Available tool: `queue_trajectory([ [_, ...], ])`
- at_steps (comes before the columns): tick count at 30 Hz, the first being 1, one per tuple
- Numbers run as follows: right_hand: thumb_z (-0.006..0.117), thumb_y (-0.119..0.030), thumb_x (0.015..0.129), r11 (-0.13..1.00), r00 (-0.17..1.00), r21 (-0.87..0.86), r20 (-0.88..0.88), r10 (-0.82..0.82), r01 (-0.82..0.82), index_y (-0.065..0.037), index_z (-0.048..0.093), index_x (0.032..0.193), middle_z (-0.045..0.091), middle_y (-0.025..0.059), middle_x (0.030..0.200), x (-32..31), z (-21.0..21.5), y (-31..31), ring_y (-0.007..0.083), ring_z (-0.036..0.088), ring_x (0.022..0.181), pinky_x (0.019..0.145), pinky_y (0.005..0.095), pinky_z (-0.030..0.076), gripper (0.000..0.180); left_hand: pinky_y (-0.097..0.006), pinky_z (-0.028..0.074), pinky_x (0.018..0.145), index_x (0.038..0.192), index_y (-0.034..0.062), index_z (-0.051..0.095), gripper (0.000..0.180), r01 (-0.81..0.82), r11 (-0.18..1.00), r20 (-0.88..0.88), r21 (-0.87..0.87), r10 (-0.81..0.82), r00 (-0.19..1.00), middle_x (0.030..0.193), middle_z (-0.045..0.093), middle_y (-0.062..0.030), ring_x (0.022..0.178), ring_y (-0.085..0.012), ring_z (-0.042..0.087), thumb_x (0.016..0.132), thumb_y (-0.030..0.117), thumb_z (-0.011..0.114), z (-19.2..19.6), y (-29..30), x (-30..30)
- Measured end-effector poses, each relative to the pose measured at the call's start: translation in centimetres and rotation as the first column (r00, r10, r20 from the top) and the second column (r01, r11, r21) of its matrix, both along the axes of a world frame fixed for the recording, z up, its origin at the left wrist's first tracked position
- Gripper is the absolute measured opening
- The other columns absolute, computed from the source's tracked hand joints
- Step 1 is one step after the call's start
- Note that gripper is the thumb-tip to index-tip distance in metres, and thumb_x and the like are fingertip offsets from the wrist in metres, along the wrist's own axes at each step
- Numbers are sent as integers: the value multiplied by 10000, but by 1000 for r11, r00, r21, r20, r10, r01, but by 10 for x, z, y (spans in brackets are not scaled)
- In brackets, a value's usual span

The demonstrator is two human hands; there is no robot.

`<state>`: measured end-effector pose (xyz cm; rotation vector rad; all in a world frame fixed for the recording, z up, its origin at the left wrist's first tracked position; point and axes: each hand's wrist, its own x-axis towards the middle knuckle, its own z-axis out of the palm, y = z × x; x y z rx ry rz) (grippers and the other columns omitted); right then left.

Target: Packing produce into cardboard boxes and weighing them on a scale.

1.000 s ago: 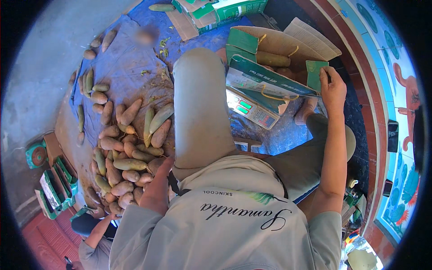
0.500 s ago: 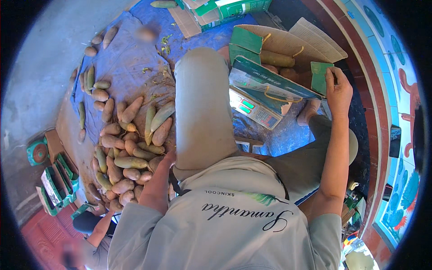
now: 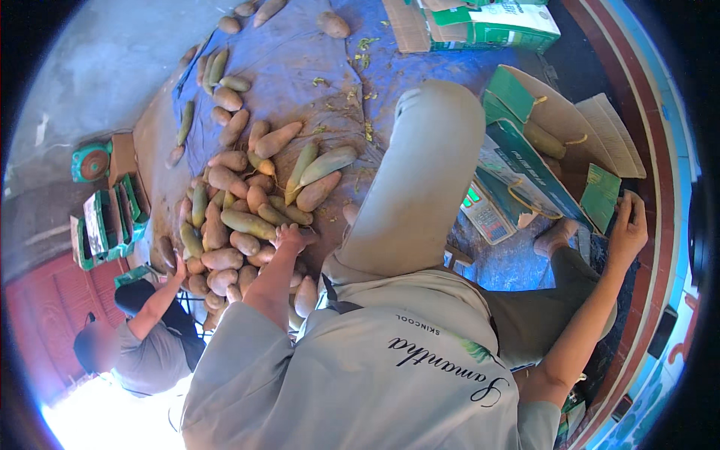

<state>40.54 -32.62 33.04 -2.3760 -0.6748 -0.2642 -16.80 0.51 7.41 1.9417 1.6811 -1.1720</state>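
Reaching down, our left hand (image 3: pixel 289 238) rests fingers spread on the pile of sweet potatoes (image 3: pixel 247 217) heaped on the blue tarp (image 3: pixel 300 67), clasping none. Our right hand (image 3: pixel 626 225) pinches the green flap (image 3: pixel 601 196) of the open carton (image 3: pixel 559 124). Beyond, a co-worker's hand (image 3: pixel 178 266) touches the pile.

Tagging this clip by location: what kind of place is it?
Probably an informal produce sorting and packing spot on the ground. A pile of long fruits lies on a blue tarp, an open cardboard box is being filled, and a small scale sits beside it.
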Motion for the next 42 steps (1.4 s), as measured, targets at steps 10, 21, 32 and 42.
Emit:
queue_trajectory([
  [10, 557, -187, 928, 999, 999, -32, -35, -11, 10, -15, 637, 1008, 662, 88, 857, 5, -12, 0, 129, 633, 772, 699, 271, 506, 206, -569, 157, 1100, 1249, 204, 549, 369, 211, 973, -182, 90, -192, 964, 1491, 266, -32, 1406, -265, 149, 899, 195, 432, 49, 7, -15],
  [21, 554, -189, 929, 999, 999, -37, -12, 35, -36, -20, 637, 1001, 661, 82, 846, 1, -14, 3, 128, 635, 785, 693, 274, 508, 201, -556, 157, 1104, 1414, 159, 326, 696, 391, 919, -187, -49, -393, 900, 1482, 274, -47, 1407, -261, 136, 814, 364, 613, 30, -11, -23],
  [32, 559, -181, 924, 998, 999, -62, -32, 31, -33, -17, 633, 1011, 665, 84, 858, 6, -13, -6, 131, 639, 790, 696, 274, 509, 200, -551, 137, 1111, 1372, 194, 405, 596, 311, 949, -140, 62, -300, 944, 1448, 339, -67, 1401, -263, 181, 809, 272, 585, 51, 8, -23],
  [42, 557, -166, 924, 998, 998, -22, -33, 52, -53, -20, 637, 1010, 663, 88, 872, 5, -16, -2, 134, 639, 793, 702, 276, 509, 188, -533, 166, 1114, 1366, 171, 388, 680, 291, 935, -197, 201, -252, 947, 1468, 302, -38, 1395, -266, 194, 743, 234, 653, 65, 39, -50],
])
